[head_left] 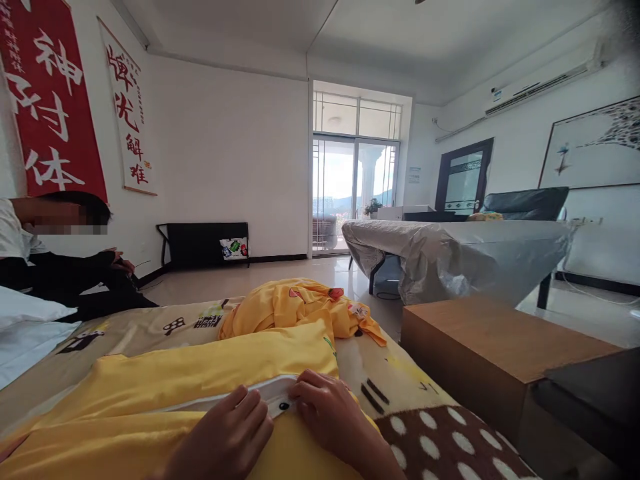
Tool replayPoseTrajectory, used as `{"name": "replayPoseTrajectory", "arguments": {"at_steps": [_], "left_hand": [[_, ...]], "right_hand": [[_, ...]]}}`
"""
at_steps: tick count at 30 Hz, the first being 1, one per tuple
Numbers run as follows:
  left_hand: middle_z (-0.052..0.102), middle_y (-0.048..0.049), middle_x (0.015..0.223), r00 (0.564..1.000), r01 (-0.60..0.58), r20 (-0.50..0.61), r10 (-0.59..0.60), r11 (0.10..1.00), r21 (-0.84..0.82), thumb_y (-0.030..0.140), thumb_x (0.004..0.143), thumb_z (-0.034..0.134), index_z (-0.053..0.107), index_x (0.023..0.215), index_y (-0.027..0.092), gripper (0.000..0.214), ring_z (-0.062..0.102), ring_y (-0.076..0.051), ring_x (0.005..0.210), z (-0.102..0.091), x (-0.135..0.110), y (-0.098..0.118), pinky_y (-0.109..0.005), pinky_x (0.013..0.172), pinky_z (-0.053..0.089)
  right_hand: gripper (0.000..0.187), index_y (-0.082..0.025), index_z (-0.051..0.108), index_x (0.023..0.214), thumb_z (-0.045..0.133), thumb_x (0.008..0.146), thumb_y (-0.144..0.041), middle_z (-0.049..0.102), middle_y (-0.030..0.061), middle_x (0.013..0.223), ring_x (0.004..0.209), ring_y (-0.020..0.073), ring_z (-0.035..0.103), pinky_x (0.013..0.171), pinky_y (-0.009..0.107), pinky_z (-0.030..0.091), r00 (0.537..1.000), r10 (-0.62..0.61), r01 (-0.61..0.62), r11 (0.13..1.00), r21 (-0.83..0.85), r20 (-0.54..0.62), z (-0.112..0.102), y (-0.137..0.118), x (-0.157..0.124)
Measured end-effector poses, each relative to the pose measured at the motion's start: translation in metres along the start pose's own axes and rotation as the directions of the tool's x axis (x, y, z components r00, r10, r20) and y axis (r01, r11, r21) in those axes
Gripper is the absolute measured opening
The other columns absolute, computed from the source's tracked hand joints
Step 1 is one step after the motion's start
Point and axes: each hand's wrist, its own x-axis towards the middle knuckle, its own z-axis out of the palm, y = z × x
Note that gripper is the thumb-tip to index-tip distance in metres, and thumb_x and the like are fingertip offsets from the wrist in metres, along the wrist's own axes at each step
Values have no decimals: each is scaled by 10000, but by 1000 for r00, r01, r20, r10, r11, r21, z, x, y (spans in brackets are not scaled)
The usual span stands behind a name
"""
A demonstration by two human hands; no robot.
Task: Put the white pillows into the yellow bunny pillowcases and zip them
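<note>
A yellow cloth cover, like a pillowcase [215, 363], lies across the bed before me. A long opening runs along it, and white material [273, 390] with a small black dot shows inside. My left hand [225, 430] is closed, its fingers curled at the near edge of the opening. At the opening's right end, my right hand [325, 407] pinches the cover's edge; the fingertips partly hide the fabric there. Just beyond lies a crumpled orange-yellow cloth [285, 303] with printed figures.
Beneath is a beige patterned blanket [400, 373] with a brown dotted part. White pillows [30, 327] lie at left, near a seated person [65, 253]. A wooden box-like cabinet [500, 333] stands at right, before a plastic-covered table [460, 253].
</note>
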Motion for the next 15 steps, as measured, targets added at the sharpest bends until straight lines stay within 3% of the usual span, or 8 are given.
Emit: {"name": "replayPoseTrajectory", "arguments": {"at_steps": [4,8,11,15], "left_hand": [[582,-26,716,999,53,-7,-53,999,2,109,885,415,579,837,177,184,484,-191,680,-1,-6,-3,-355,725,340],[574,5,724,985,169,67,-160,973,-156,130,836,538,528,778,207,97,449,-185,683,-2,-27,-14,-331,720,302],[590,21,763,968,246,112,-224,934,-260,123,820,554,527,771,223,114,463,-178,728,-6,-47,-23,-317,757,292],[602,26,773,951,305,106,-290,934,-185,49,839,484,558,766,230,209,486,-170,754,-16,-61,-28,-313,787,286]], "right_hand": [[249,-244,651,886,467,816,-90,656,13,877,828,160,598,699,244,359,999,0,-3,997,-74,-40,13,9,3],[261,-227,664,823,482,742,-58,662,11,827,789,150,587,699,242,354,996,-22,20,1000,-24,-82,13,15,3],[296,-244,689,798,484,698,-55,674,1,822,766,142,586,687,238,352,999,-21,22,999,28,-47,10,14,1],[352,-262,721,792,470,670,-48,696,-6,832,770,140,600,699,232,362,1000,9,-11,997,70,29,5,11,0]]}}
